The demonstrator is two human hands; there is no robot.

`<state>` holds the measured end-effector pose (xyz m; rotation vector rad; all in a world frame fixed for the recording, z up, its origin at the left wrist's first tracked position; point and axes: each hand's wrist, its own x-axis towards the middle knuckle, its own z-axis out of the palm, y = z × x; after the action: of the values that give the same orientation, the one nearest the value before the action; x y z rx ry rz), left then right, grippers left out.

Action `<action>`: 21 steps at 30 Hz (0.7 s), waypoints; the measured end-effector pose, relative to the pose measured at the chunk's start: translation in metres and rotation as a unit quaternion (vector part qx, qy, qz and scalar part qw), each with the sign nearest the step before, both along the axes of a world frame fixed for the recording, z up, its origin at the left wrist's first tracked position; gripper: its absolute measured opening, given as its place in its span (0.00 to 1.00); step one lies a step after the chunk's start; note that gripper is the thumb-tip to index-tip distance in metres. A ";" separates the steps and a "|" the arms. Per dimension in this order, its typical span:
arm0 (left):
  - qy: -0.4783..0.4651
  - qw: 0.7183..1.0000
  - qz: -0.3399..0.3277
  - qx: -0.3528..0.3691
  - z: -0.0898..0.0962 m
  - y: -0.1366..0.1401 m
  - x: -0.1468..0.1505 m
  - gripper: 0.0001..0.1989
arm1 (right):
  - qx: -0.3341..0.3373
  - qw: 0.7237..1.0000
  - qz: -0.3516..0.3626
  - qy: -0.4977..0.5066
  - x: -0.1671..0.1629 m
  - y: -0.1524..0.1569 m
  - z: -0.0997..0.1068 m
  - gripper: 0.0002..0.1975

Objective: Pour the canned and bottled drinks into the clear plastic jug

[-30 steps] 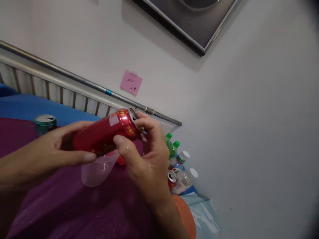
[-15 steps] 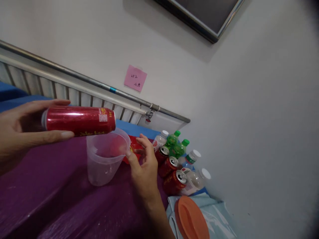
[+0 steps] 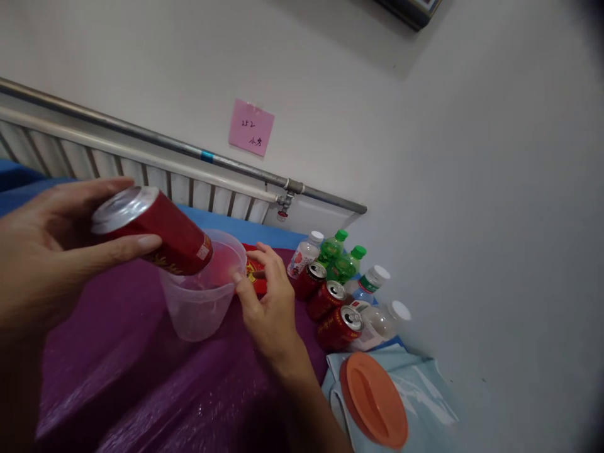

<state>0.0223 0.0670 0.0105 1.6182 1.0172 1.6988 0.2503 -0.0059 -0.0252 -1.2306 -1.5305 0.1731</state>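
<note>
My left hand [image 3: 51, 245] grips a red drink can [image 3: 155, 229], tipped with its mouth end down inside the rim of a clear plastic measuring cup [image 3: 201, 296]. The can's silver base points up and to the left. The cup stands on a purple plastic-covered surface [image 3: 117, 377]. My right hand [image 3: 264, 299] rests beside the cup on the right, thumb touching its rim, fingers spread. I cannot tell whether liquid is flowing.
To the right lie three red cans [image 3: 330, 302] and several plastic bottles [image 3: 349, 264] with green and white caps, near the wall. An orange lid [image 3: 375, 399] lies on a pale blue cloth [image 3: 425, 402]. A radiator [image 3: 141, 176] and a pink note [image 3: 251, 127] are behind.
The can has gone from being held by both hands to my left hand alone, then tipped steeply into the cup. My right hand dropped to the cup's rim.
</note>
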 end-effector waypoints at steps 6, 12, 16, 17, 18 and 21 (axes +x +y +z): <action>-0.021 0.999 0.027 -0.001 -0.001 -0.012 0.023 0.38 | 0.000 0.999 0.033 -0.013 -0.001 -0.001 0.000 0.15; 0.046 0.999 0.012 0.019 -0.007 -0.022 0.036 0.37 | -0.004 0.998 0.055 -0.038 -0.001 -0.001 0.000 0.16; 0.076 0.996 0.012 0.043 -0.003 -0.025 0.037 0.35 | -0.021 0.997 0.047 -0.053 -0.002 -0.001 0.001 0.16; 0.077 0.996 0.011 0.049 -0.002 -0.026 0.037 0.35 | -0.022 0.997 0.045 -0.057 -0.002 -0.001 0.001 0.16; 0.081 0.996 0.010 0.048 0.000 -0.027 0.037 0.35 | -0.023 0.997 0.043 -0.061 -0.002 -0.001 0.002 0.16; 0.079 0.996 0.003 0.041 0.005 -0.030 0.038 0.35 | -0.019 0.997 0.042 -0.068 -0.003 -0.001 0.001 0.16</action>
<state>0.0603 0.0371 0.0158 1.8277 1.0403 1.6559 0.2474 -0.0071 -0.0240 -1.2284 -1.7060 0.1766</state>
